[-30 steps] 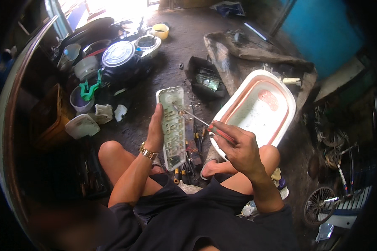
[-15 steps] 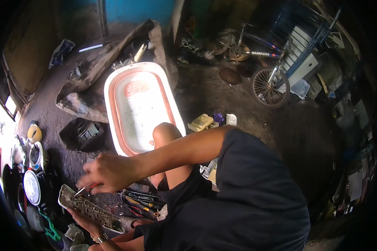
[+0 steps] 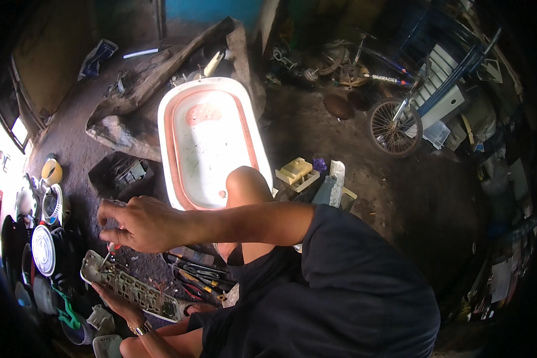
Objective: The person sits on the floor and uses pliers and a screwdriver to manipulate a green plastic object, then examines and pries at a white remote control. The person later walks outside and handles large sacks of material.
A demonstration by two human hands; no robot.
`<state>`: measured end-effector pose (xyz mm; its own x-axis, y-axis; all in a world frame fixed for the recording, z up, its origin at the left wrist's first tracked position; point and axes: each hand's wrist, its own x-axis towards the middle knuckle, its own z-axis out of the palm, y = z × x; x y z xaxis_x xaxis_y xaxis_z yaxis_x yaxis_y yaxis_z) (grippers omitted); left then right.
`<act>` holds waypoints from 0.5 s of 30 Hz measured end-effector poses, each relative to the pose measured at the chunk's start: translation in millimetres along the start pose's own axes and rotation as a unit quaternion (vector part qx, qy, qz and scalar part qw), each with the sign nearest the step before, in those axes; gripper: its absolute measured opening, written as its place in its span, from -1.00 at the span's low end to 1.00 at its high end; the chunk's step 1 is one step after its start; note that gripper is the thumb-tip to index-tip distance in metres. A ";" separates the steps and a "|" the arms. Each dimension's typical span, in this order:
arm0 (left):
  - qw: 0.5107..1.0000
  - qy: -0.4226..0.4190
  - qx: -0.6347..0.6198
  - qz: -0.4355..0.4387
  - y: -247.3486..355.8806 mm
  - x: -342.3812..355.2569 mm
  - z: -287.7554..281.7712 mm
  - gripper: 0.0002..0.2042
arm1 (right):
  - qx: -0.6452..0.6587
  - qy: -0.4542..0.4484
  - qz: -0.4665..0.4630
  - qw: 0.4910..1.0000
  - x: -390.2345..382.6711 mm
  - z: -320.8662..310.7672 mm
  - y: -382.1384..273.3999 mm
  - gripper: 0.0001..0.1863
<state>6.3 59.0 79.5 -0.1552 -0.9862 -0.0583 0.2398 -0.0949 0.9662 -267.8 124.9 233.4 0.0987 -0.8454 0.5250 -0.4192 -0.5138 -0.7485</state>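
A long, narrow off-white panel (image 3: pixel 146 298) with rows of openings on its grimy underside lies slantwise at the lower left. My left hand (image 3: pixel 118 303), a metal watch at its wrist, grips the near edge of this panel. Over the panel's far end is my right hand (image 3: pixel 138 224), its fingers curled on a small screwdriver (image 3: pixel 107 259) with a red handle. The screwdriver's shaft points down to the panel; whether its tip touches cannot be made out. Part of the handle is hidden by the hand.
Pliers and other hand tools (image 3: pixel 200 280) lie right of the panel. A white and pink baby bathtub (image 3: pixel 167 149) stands ahead, beside a black bin (image 3: pixel 119 176). Pots and lids (image 3: pixel 43 249) crowd the left. A bicycle (image 3: pixel 395 126) leans far right; yellowish plastic parts (image 3: pixel 297 173) sit nearer.
My right hand has risen slightly, its fingers lifted higher, and the screwdriver stands steeper. The panel and my left hand have barely moved. The whole view has shifted a little.
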 end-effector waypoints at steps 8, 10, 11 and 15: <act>0.998 0.065 0.002 0.002 11.8 -6.0 11.6 -0.35 | -0.058 -0.072 0.027 0.995 3.1 -14.5 -12.9 -0.61; 0.994 0.096 0.017 0.042 6.8 -4.6 13.8 -0.35 | 0.032 -0.016 -0.045 0.998 2.7 -4.4 -5.9 -0.62; 0.996 0.086 0.012 0.033 7.8 -4.5 15.4 -0.35 | 0.067 0.000 -0.078 0.995 4.5 -2.4 -3.1 -0.63; 0.996 0.082 0.001 0.022 12.2 -5.6 14.0 -0.36 | -0.018 -0.040 -0.002 0.999 3.8 -9.7 -13.7 -0.61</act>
<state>-3.3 65.2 95.2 0.0133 -0.9983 -0.0562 0.2400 -0.0513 0.9694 -270.4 130.1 249.6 0.1719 -0.8530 0.4928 -0.4514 -0.5129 -0.7302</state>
